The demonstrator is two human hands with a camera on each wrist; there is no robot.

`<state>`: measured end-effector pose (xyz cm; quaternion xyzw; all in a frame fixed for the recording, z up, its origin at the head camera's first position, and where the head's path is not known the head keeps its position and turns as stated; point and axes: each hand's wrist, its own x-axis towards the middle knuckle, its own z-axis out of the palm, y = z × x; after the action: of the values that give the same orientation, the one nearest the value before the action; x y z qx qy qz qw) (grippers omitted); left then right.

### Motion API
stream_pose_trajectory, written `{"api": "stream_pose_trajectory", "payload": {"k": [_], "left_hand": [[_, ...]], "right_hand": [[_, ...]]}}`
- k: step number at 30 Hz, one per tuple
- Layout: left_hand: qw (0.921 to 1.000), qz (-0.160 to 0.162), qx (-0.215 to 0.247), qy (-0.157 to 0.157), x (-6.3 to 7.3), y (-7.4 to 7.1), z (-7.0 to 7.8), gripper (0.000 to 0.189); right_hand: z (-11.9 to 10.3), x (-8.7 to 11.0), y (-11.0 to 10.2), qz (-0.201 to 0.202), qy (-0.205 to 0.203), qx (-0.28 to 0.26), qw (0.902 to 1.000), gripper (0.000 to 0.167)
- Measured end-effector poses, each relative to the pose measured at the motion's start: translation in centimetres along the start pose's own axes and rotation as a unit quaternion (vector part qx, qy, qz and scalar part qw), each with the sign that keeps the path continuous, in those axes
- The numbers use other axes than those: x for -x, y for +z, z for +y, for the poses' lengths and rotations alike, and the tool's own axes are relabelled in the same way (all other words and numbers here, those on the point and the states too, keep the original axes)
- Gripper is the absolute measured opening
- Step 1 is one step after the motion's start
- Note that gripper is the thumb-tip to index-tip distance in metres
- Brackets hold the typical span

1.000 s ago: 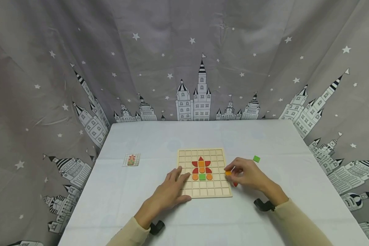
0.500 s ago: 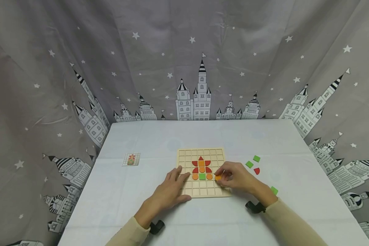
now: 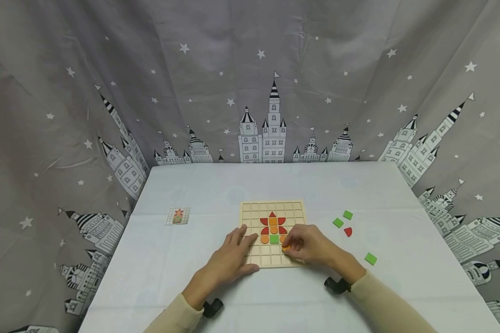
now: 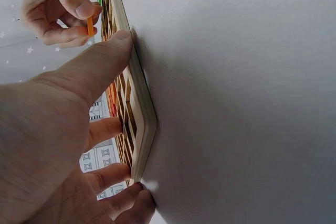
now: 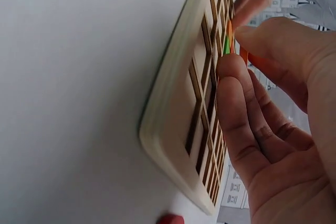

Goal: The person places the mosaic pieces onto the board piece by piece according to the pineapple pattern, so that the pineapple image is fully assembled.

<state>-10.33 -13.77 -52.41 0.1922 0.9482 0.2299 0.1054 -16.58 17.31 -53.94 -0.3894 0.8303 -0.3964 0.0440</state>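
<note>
A wooden grid board [image 3: 291,210] lies on the white table. Set in its cells is a figure of red petal-like pieces [image 3: 264,222], orange pieces [image 3: 273,230] and a green square [image 3: 274,239]. My left hand [image 3: 229,256] rests on the board's left side, fingers spread, the thumb [image 4: 118,43] against the near edge. My right hand [image 3: 312,243] pinches an orange piece [image 4: 90,26] between thumb and fingers, just above the grid below the row with the green square. Its shape cannot be made out. The right fingers partly cover an orange disc at that row's right end.
Right of the board lie loose green squares [image 3: 347,215] and a red piece [image 3: 348,231], with another green square [image 3: 371,258] nearer me. A small card [image 3: 178,216] with a gridded picture lies at the left. A grey curtain [image 3: 216,92] hangs behind the table.
My right hand has carried the orange piece leftward from the board's right edge to over the grid, uncovering loose pieces at the right. My left hand has stayed put.
</note>
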Motion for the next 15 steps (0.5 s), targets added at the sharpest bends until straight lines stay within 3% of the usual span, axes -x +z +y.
{"api": "stream_pose_trajectory", "payload": {"k": [5,15], "left_hand": [[1.0,0.002,-0.001,0.002,0.0,0.0,0.0,0.088],[1.0,0.004,-0.001,0.005,0.0,0.1,-0.2,0.089]], "right_hand": [[-0.4,-0.3,0.7,0.003,-0.012,0.004,0.9999,0.013],[-0.9,-0.3,1.3,0.002,0.017,0.028,0.9995,0.012]]}}
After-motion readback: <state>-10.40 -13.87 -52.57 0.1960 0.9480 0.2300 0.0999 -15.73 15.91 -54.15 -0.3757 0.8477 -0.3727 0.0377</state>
